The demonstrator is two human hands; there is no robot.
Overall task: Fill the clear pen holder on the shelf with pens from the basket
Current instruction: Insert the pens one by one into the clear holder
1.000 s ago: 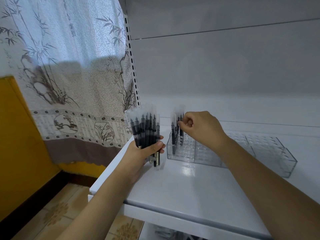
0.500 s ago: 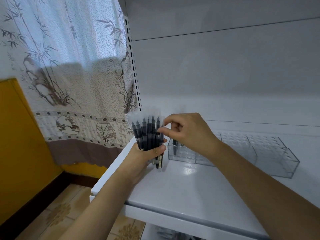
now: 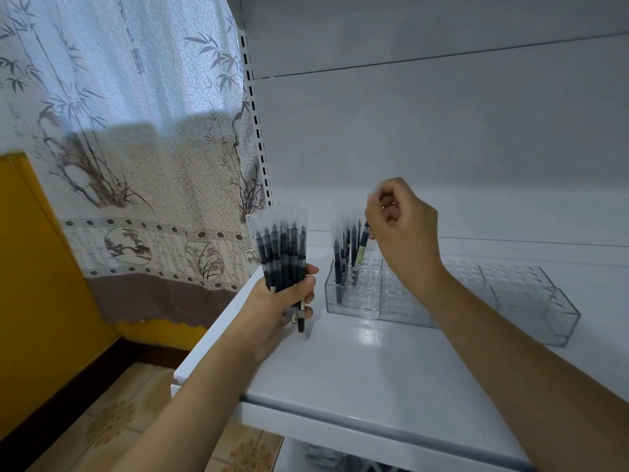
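On a white shelf point(image 3: 374, 369), the clear pen holder point(image 3: 442, 301) carries pens point(image 3: 345, 247) at its left end; your right hand point(image 3: 403, 229) pinches one pen point(image 3: 361, 245) above them, your left hand point(image 3: 279, 301) grips a bundle of pens point(image 3: 280, 253).

The shelf point(image 3: 357, 369) fills the lower right of the frame. On it, right of centre, sits the pen holder point(image 3: 442, 301), with several pens point(image 3: 343, 253) standing in its left end. The right hand point(image 3: 405, 229) is just above them, pinching one pen point(image 3: 362, 245). Left of the holder, the left hand point(image 3: 282, 301) holds a bundle of pens point(image 3: 282, 253) upright. A curtain point(image 3: 119, 131) hangs at upper left.
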